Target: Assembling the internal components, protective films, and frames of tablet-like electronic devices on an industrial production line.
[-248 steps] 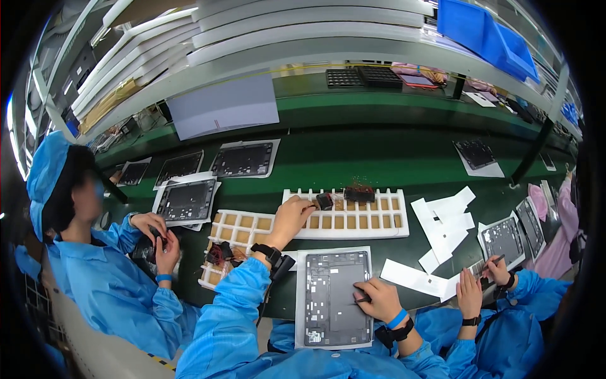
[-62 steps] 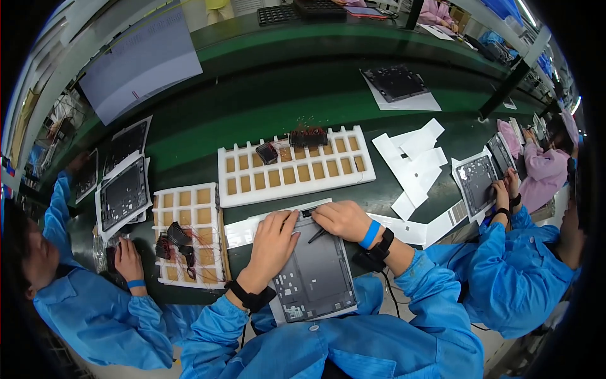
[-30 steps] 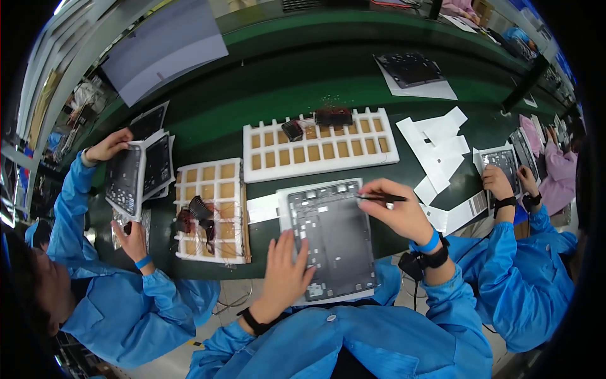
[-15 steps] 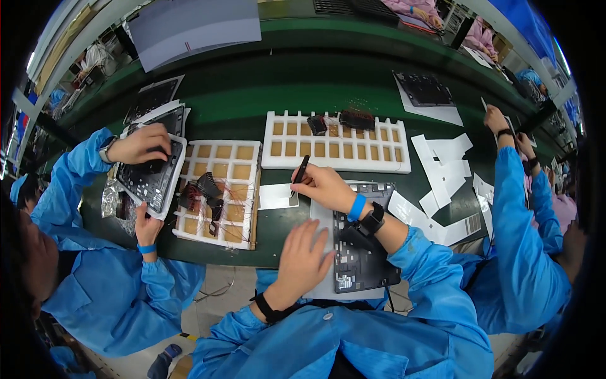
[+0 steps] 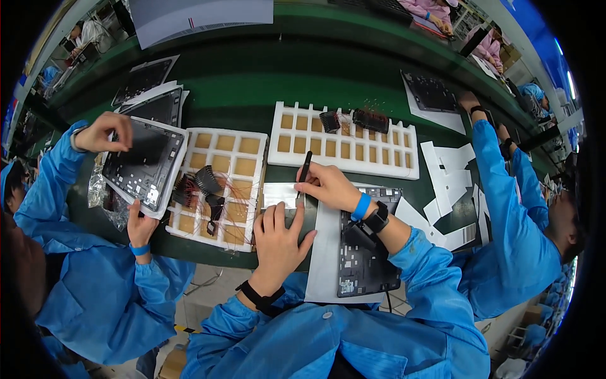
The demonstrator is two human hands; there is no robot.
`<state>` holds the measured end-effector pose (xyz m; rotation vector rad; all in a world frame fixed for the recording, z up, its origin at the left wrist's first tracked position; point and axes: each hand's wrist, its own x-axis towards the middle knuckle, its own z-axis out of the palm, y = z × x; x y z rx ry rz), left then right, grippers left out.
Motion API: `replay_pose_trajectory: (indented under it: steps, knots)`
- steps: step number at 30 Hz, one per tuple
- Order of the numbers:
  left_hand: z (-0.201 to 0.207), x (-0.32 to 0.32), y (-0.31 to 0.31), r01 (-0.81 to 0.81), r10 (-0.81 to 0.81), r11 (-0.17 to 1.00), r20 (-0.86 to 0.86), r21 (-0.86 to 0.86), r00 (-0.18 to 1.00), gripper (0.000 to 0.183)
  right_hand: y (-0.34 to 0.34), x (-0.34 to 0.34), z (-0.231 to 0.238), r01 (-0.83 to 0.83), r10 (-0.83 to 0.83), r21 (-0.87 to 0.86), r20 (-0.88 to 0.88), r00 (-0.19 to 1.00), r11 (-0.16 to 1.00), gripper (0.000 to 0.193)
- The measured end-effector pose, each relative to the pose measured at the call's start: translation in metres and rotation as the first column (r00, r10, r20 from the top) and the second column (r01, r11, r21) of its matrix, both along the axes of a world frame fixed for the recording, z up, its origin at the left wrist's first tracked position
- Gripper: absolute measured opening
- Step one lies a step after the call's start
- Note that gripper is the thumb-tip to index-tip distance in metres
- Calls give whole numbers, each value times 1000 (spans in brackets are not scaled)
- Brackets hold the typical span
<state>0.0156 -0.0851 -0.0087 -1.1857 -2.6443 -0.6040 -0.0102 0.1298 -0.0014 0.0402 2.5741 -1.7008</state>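
So the right hand (image 5: 328, 186) was pinched shut around a thin black tool (image 5: 305, 169), tip pointing away toward the long foam tray (image 5: 344, 142). The left hand (image 5: 278, 243) lay flat and open, holding nothing, palm down on a silvery strip (image 5: 281, 192) at the edge of the green counter (image 5: 252, 88). The strip sat between the square foam tray (image 5: 221, 180) on the left and the white sheet (image 5: 325, 252) carrying the dark panel (image 5: 366, 259).

My guess is that the strip is thin, light and floppy, probably creases easily, so I'd press it flat or lift it by an edge rather than grab the middle. The tool looks stiff and light, fine to hold like a pen. The panel seems rigid but full of small parts, so I'd take it by the edges.

A neighbour on the left held another dark panel (image 5: 142, 164) with both hands.
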Motion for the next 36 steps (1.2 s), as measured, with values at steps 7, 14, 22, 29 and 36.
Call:
replay_pose_trajectory:
  steps: [7,14,22,29,36]
  knots:
    - [2,-5,-3,0,0,1000,38,4,999,60,2,-8,11,138,-131,-211,43,990,968,21]
    - [53,-17,-36,109,-167,939,157,326,973,32,-19,-36,72,89,-104,-444,-10,995,892,24]
    - [120,-115,-149,-289,180,854,274,433,945,16,-99,-124,99,-61,-10,-432,-160,987,900,25]
    - [69,-170,-154,-280,295,920,-15,274,955,37,-173,-192,44,89,-139,-227,-217,966,970,29]
    - [57,-177,-148,-316,324,931,-10,185,946,34,-180,-197,22,181,-212,-152,-226,951,972,28]
